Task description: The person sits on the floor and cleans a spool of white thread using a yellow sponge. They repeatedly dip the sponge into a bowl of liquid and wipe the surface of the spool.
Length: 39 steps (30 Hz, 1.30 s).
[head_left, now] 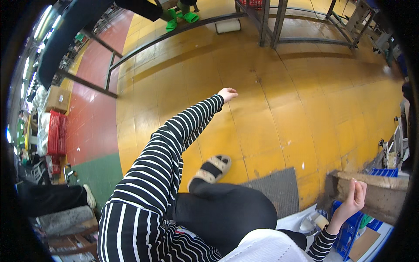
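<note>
My left hand (228, 94) is stretched out over the yellow floor, its striped sleeve reaching up from the lower left. Its fingers point to the right and look loosely apart, with nothing seen in them. My right hand (354, 200) is raised at the lower right, fingertips pressed together and pointing up. Whatever they pinch, if anything, is too small to make out. Behind that hand lies a worn brown box-like block (375, 192). Below it stands a blue plastic crate (347, 227), beside a piece of brown cardboard (365, 244).
A dark metal frame (174, 37) crosses the far side, with a person's green slippers (188, 17) behind it. Red crates (56, 133) stand at the left. Near my sandalled foot (214, 169) lies a grey ribbed mat (277, 190). Another person's shoe (89, 196) shows at lower left.
</note>
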### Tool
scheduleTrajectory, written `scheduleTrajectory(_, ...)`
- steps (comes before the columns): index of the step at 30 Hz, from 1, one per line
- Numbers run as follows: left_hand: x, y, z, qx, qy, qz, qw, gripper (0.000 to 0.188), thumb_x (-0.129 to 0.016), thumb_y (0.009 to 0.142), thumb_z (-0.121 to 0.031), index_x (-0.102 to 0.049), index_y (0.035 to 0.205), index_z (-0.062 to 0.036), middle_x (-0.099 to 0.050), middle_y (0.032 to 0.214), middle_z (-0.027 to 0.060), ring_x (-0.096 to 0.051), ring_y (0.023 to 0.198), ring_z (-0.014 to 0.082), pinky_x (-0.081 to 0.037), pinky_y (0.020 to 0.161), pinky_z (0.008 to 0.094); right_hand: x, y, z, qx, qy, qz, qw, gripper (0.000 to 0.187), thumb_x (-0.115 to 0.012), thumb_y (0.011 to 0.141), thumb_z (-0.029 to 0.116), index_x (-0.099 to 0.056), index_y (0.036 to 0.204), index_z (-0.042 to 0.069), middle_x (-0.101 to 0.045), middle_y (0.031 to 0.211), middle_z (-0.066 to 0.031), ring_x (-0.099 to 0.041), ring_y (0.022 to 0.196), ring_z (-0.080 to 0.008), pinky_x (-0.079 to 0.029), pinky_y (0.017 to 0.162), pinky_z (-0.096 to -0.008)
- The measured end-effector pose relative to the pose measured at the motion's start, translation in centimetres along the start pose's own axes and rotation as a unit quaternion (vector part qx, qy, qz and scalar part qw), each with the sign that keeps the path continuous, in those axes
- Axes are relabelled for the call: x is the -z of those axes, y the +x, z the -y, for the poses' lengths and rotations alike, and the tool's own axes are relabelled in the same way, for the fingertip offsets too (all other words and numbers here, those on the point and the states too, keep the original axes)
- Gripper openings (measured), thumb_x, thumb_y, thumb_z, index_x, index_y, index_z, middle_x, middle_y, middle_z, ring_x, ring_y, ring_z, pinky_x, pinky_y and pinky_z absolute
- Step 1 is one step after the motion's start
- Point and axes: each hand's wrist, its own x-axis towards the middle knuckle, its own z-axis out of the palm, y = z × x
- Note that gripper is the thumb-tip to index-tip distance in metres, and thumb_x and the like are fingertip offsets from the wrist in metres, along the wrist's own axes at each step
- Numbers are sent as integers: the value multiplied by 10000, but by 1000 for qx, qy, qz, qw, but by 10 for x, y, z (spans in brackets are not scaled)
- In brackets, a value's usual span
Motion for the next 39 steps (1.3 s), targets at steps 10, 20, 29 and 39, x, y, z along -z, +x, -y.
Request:
scheduleTrajectory(10, 99, 131, -4, 12, -80, -43, 996, 583, -648, 935, -372, -492, 1378, -27, -659, 1140, 62, -591, 914, 156, -496, 799, 329, -439, 10, -59, -180, -18, 296, 938, 651, -516, 1002, 391, -285, 1512, 60, -329, 1515, -239, -273, 1429, -393, -229, 1172, -487)
scheduleTrajectory(20, 204, 302, -48, 16, -256, -248, 934, 775, -643, 912, -470, -311, 1482, -64, -480, 1359, 94, -500, 1105, 209, -439, 850, 368, -527, -31, -112, -63, -41, 254, 964, 635, -664, 886, 245, -399, 1438, 79, -301, 1515, -216, -344, 1389, -404, -401, 1092, -499)
scheduleTrajectory(29, 228, 384, -71, 56, -313, -281, 905, 875, -695, 875, -446, -223, 1483, -30, -383, 1445, 163, -429, 1237, 303, -387, 987, 458, -527, -30, -110, -22, -56, 278, 959, 679, -725, 833, 297, -418, 1403, 95, -303, 1503, -237, -385, 1355, -421, -429, 1072, -496)
scheduleTrajectory(39, 157, 342, -20, -53, -304, -299, 903, 232, -697, 769, -40, -628, 984, 10, -634, 942, 78, -577, 852, 193, -472, 812, 369, -528, -26, -106, -59, -71, 286, 954, 676, -716, 833, 342, -444, 1405, 108, -343, 1505, -208, -386, 1359, -409, -397, 1097, -478)
